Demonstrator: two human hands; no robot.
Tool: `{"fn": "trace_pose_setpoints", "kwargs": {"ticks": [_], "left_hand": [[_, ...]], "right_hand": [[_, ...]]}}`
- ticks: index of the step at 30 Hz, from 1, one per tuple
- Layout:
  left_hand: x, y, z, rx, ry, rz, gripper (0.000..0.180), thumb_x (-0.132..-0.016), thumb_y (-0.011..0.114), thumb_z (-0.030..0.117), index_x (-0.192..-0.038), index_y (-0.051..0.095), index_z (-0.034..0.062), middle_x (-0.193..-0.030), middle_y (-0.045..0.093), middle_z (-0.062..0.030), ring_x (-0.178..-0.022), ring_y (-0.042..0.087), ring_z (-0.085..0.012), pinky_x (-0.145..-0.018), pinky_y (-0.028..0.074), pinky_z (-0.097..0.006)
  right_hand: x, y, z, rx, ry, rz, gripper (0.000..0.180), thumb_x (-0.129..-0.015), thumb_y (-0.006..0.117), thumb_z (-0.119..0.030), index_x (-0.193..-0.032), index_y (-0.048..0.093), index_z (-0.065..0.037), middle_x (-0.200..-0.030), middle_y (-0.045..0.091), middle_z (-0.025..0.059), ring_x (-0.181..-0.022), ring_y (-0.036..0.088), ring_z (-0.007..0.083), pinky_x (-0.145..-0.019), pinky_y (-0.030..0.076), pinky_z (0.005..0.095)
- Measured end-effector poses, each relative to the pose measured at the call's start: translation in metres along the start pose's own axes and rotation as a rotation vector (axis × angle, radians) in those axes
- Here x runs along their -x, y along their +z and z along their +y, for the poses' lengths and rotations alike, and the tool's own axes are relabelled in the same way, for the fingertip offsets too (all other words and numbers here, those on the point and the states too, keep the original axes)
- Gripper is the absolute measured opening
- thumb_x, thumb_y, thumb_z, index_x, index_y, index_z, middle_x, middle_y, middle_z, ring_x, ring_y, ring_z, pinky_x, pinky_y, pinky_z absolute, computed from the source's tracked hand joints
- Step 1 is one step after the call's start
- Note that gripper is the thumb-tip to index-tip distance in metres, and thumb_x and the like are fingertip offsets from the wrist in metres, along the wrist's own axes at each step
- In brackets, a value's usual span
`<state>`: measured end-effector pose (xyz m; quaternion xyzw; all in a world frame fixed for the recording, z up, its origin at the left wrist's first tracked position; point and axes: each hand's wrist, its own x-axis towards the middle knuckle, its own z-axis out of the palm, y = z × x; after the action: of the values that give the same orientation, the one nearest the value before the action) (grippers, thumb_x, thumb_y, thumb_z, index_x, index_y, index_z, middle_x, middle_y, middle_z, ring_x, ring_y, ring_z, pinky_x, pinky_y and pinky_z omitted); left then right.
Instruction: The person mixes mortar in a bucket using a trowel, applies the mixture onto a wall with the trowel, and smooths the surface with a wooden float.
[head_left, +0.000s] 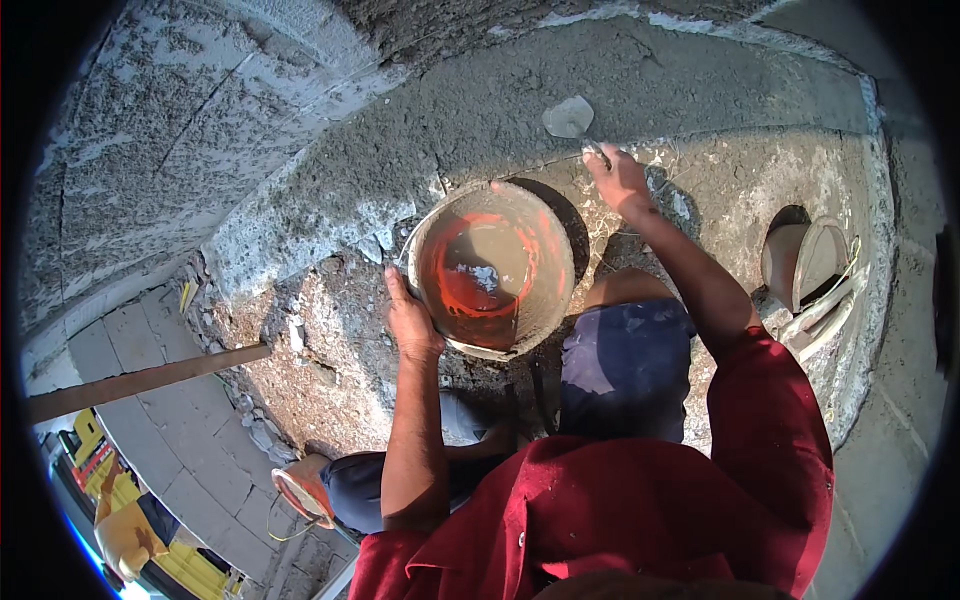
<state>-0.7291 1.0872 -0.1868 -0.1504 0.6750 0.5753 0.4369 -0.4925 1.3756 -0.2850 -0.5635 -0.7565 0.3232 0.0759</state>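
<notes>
Left hand point(412, 322) is clamped on the rim of the orange bucket point(490, 268) sitting on the rough ledge point(330, 370), right hand point(618, 178) gripping the trowel point(570, 120) against the wet cement wall point(480, 100). I'd keep the bucket steady and press the blade flat.

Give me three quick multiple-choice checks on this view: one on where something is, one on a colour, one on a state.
1. Where is the grey metal trowel blade?
A. inside the bucket
B. against the grey mortar wall, above the bucket
C. on the wooden pole

2. What colour shows inside the round mortar-caked bucket?
A. orange
B. green
C. blue

3. What is the left hand doing?
A. hanging free
B. gripping the trowel
C. resting on the bucket's rim

Answers: 1 B, the right hand holds the blade up at the wall; 2 A, orange plastic shows through the wet mix; 3 C, its fingers lie along the left rim.
</notes>
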Motion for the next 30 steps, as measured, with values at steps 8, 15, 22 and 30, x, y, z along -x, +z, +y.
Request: {"fn": "trace_pose_setpoints", "kwargs": {"ticks": [8,15,22,30], "left_hand": [[-0.005,0.023,0.003,0.019,0.077,0.056,0.058,-0.112,0.042,0.051,-0.124,0.062,-0.0014,-0.117,0.07,-0.0141,-0.102,0.071,-0.0254,-0.09,0.06,-0.04],[-0.007,0.046,0.016,0.043,0.086,0.045,0.062,-0.111,0.042,0.052,-0.127,0.059,-0.006,-0.119,0.07,-0.0174,-0.105,0.072,-0.0291,-0.092,0.06,-0.044],[-0.017,0.054,0.025,0.136,0.089,0.08,0.054,-0.112,0.044,0.046,-0.111,0.064,-0.0041,-0.107,0.071,-0.0164,-0.092,0.072,-0.0272,-0.081,0.062,-0.044],[-0.019,0.023,0.012,0.036,0.08,0.008,0.055,-0.111,0.045,0.049,-0.126,0.061,-0.002,-0.118,0.071,-0.0148,-0.103,0.072,-0.0262,-0.091,0.06,-0.04]], "right_hand": [[-0.045,0.012,-0.017,-0.285,0.067,-0.123,0.062,-0.099,0.062,-0.051,-0.135,0.065,0.0,-0.124,0.07,0.0298,-0.121,0.065,0.0458,-0.104,0.051,0.0467],[-0.001,-0.038,-0.033,-0.194,-0.252,0.04,0.054,-0.098,0.066,-0.045,-0.13,0.068,-0.001,-0.118,0.071,0.0294,-0.114,0.067,0.0473,-0.099,0.053,0.0472],[0.07,-0.093,-0.064,0.09,-0.435,-0.108,0.049,-0.097,0.07,-0.036,-0.135,0.065,-0.006,-0.115,0.074,0.0233,-0.109,0.07,0.0422,-0.092,0.056,0.0474],[0.087,-0.105,0.033,-0.041,-0.067,-0.062,0.049,-0.098,0.069,-0.036,-0.132,0.067,-0.001,-0.107,0.075,0.0255,-0.093,0.074,0.0395,-0.085,0.057,0.0429]]}}
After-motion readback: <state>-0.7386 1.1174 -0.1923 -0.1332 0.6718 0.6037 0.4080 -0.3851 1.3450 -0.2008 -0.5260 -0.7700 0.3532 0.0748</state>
